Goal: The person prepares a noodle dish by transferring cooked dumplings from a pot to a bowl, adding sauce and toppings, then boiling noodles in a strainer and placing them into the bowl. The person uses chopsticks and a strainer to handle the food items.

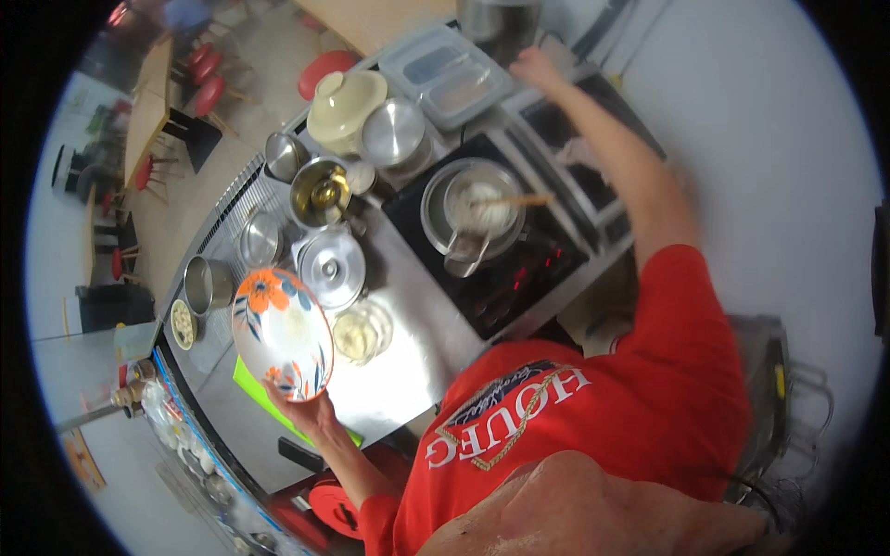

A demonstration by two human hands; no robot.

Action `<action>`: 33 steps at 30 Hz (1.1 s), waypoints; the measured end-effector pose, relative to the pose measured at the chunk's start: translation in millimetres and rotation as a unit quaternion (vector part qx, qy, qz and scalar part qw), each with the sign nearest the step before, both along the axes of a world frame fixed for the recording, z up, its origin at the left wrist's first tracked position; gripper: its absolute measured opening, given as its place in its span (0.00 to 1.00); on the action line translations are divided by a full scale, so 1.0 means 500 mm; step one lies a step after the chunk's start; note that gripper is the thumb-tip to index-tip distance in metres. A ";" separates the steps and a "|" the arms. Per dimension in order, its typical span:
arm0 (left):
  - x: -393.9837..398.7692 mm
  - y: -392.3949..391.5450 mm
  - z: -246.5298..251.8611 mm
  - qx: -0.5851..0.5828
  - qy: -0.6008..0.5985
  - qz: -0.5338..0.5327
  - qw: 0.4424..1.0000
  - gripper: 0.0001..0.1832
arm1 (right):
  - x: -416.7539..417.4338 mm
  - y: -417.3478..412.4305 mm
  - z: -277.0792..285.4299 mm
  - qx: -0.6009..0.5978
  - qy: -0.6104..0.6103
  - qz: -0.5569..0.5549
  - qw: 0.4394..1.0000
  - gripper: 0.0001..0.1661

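Observation:
My left hand (306, 414) grips the lower rim of a white oval dish (286, 333) painted with orange flowers and blue leaves. It is held tilted above the left part of the steel counter. My right arm stretches to the far end of the counter. There my right hand (537, 71) is blurred, beside a tall metal pot (498, 24) and a translucent lidded plastic container (445, 76); whether its fingers hold anything is unclear. On the induction cooktop (480, 306) stands a pot (432, 222) with a strainer (480, 191) inside, holding whitish food and a wooden-handled utensil (525, 200).
Beyond the dish are a lidded pot (332, 267), a steel bowl of yellowish liquid (316, 198), an upturned cream bowl (345, 115) and a glass bowl of pale food (358, 337). A green board (261, 396) lies under my left wrist. A second cooktop (556, 121) sits at right.

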State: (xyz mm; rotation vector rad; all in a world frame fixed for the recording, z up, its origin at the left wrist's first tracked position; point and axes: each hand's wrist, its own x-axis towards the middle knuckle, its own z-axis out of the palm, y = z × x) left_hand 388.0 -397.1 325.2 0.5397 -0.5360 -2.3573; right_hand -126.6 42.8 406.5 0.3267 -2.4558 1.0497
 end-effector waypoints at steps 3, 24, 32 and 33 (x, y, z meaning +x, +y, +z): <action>-0.026 0.080 0.031 -0.023 -0.027 0.034 0.999 0.30 | -0.158 -0.011 -0.129 0.119 -0.105 -0.069 0.985 0.28; -0.147 0.198 0.074 -0.050 -0.055 0.131 0.989 0.23 | -0.205 -0.078 -0.078 -0.312 -0.305 0.361 0.824 0.17; -0.218 0.177 0.109 -0.059 -0.083 0.104 0.989 0.16 | -0.184 0.040 0.104 -0.408 -0.180 0.345 0.826 0.16; -0.234 0.176 0.115 -0.085 -0.072 0.069 0.991 0.14 | -0.214 0.072 0.115 -0.428 -0.195 0.348 0.811 0.16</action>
